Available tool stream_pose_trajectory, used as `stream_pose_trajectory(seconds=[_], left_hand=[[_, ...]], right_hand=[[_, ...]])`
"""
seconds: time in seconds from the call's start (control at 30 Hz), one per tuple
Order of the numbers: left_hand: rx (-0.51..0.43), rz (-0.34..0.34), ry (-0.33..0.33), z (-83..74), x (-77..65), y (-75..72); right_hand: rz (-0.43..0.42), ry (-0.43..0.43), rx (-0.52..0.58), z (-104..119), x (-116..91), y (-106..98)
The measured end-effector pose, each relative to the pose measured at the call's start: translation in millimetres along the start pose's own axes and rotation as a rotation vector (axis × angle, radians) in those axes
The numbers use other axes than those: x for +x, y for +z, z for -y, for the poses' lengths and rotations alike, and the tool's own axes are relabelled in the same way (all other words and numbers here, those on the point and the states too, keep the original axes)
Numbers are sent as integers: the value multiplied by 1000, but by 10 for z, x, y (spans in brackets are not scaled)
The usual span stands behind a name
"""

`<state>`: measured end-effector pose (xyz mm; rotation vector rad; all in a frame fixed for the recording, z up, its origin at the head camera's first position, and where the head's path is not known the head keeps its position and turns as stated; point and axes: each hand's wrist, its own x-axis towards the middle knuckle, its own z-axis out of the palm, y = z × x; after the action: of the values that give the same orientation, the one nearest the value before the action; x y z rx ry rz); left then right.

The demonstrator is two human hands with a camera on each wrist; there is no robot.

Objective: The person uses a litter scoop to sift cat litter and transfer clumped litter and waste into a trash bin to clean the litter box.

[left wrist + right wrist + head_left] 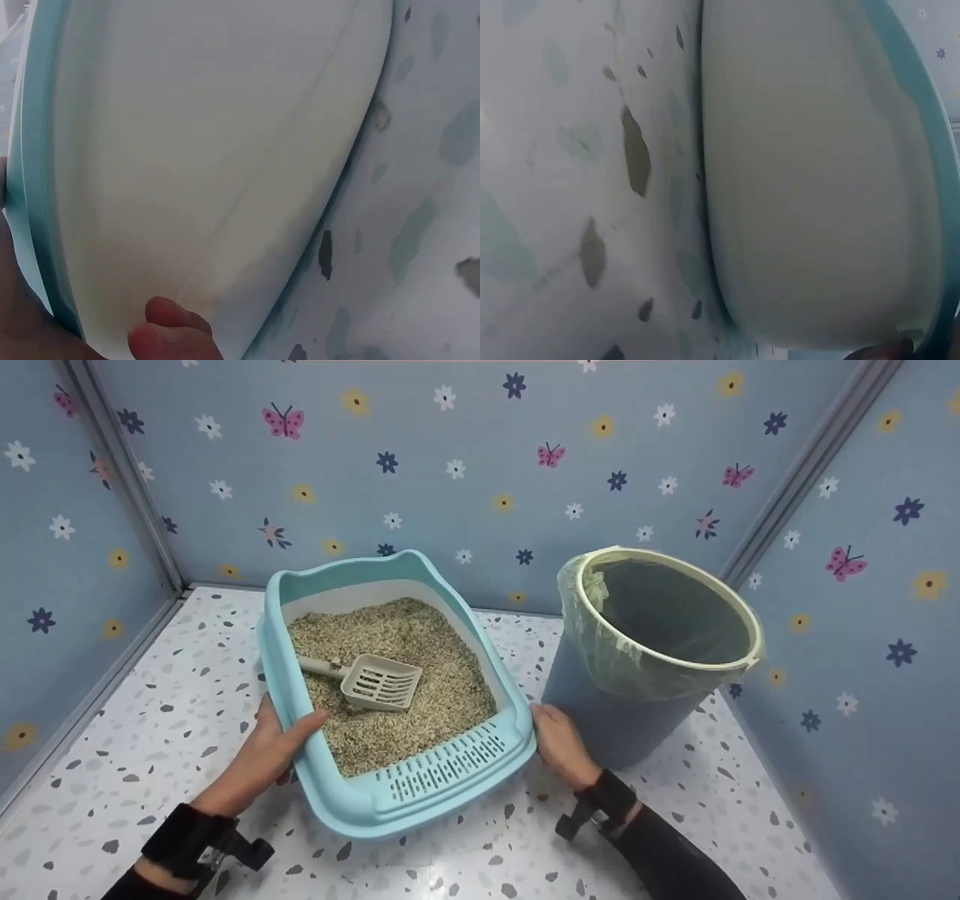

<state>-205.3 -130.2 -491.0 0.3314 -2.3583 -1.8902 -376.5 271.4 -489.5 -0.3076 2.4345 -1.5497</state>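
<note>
A blue cat litter box (pixel 442 802) with a white inner wall holds brown granular litter (pixel 442 660). On the litter lies a beige slotted litter scoop (pixel 381 682), its handle toward the left wall. My left hand (pixel 274 742) grips the box's left side, thumb over the rim; in the left wrist view its fingertips (pixel 176 330) press the pale outer wall. At the front right corner my right hand (pixel 559 742) holds the rim from outside. Most of its fingers are hidden, with a fingertip (pixel 889 351) showing under the rim in the right wrist view.
A grey-blue trash bin (pixel 600 712) with a pale rim and a translucent yellowish liner (pixel 592 652) stands right of the box, close beside my right hand. Flower-patterned panels (pixel 450 472) rise behind and on both sides of the white speckled surface (pixel 97 795).
</note>
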Motion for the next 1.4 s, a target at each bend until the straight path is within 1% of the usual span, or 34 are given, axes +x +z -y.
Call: stream_pose_trajectory(seconds=[0.1, 0.27, 0.3, 0.4, 0.47, 0.53, 0.63, 0.7, 0.77, 0.83, 0.9, 0.97, 1.03, 1.1, 1.17, 1.23, 1.3, 1.37, 1.4], left_hand=[[0, 7, 6, 7, 17, 6], [0, 46, -38, 35, 73, -73], [-8, 59, -43, 38, 89, -93], [-40, 94, -28, 38, 151, -146], [-51, 105, -21, 27, 160, -172], [-54, 111, -11, 12, 154, -180], [-43, 117, -11, -3, 87, -158], [-34, 119, -24, -8, -2, -126], [-13, 122, -50, -6, -102, -91], [2, 123, -73, -2, -182, -55], [-1, 124, -87, -1, -232, -28], [-11, 130, -85, -4, -229, -22], [-28, 133, -76, -10, -213, -31], [-39, 137, -63, -15, -196, -47], [-35, 146, -59, -12, -173, -62], [-44, 161, -52, -3, -143, -74], [-42, 168, -47, 7, -111, -87], [-42, 168, -36, 12, -78, -110], [-39, 167, -26, 16, -61, -122]], right_hand=[[-4, -15, -63, 21, 42, -31], [-47, -81, -146, -9, -63, 15], [-51, -93, -152, -20, -106, 28], [-49, -112, -160, -39, -252, 41], [-12, -119, -140, -34, -301, 27], [25, -112, -108, -15, -290, -4], [94, -93, -60, 23, -154, -47], [141, -78, -26, 48, -3, -60], [189, -78, -7, 67, 157, -60], [220, -82, 6, 70, 304, -57], [232, -97, -9, 53, 413, -49], [214, -102, -42, 4, 479, -42], [190, -125, -72, -60, 520, -29], [163, -141, -80, -128, 546, -15], [137, -180, -91, -221, 568, -1], [123, -199, -90, -240, 515, -1], [112, -211, -108, -199, 409, -4], [94, -214, -121, -141, 278, 0], [83, -198, -118, -80, 189, 4]])
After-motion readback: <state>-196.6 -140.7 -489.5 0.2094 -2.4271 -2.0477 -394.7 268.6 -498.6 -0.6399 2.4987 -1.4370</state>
